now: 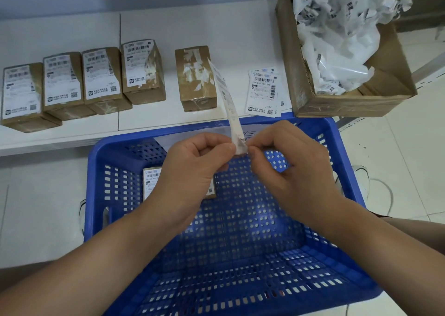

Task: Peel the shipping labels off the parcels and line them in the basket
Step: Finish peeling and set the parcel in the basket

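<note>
You've got both left hand (192,164) and right hand (286,161) pinching the peeled label (227,99) over the basket (337,132) — separate the sticky end slowly, keep it flat.

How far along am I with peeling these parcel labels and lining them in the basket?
Done: one parcel on the shelf is stripped, showing only torn residue, and one labelled box lies in the blue basket. In hand: your left hand and right hand pinch a peeled label above the basket. Left: four labelled parcels on the shelf.
</note>
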Demonstrator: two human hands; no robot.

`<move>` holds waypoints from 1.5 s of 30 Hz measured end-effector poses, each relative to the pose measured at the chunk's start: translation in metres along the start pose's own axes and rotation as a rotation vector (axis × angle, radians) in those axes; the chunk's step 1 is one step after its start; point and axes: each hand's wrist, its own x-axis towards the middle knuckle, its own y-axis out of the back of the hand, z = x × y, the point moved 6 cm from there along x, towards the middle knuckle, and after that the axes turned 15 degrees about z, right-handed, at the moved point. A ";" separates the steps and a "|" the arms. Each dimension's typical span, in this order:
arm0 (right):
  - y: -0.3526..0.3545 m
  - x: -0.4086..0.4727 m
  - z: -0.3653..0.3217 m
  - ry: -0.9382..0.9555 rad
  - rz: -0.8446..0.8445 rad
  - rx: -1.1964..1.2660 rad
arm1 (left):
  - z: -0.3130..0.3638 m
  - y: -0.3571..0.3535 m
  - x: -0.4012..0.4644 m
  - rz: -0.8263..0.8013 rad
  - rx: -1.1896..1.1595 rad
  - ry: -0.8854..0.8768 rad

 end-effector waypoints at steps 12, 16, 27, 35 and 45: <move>-0.009 0.003 0.003 0.043 -0.031 0.022 | 0.002 0.000 0.001 -0.011 -0.001 0.000; -0.011 0.005 0.004 0.075 -0.022 0.016 | 0.001 0.002 0.002 -0.008 0.020 0.001; -0.015 0.013 0.008 0.017 -0.049 0.073 | 0.005 0.004 0.006 -0.034 -0.002 -0.059; -0.016 0.015 0.013 -0.051 -0.057 0.083 | 0.005 0.004 0.007 -0.044 0.043 -0.095; -0.018 0.014 0.013 -0.129 -0.107 0.114 | 0.006 0.005 0.006 -0.031 0.086 -0.137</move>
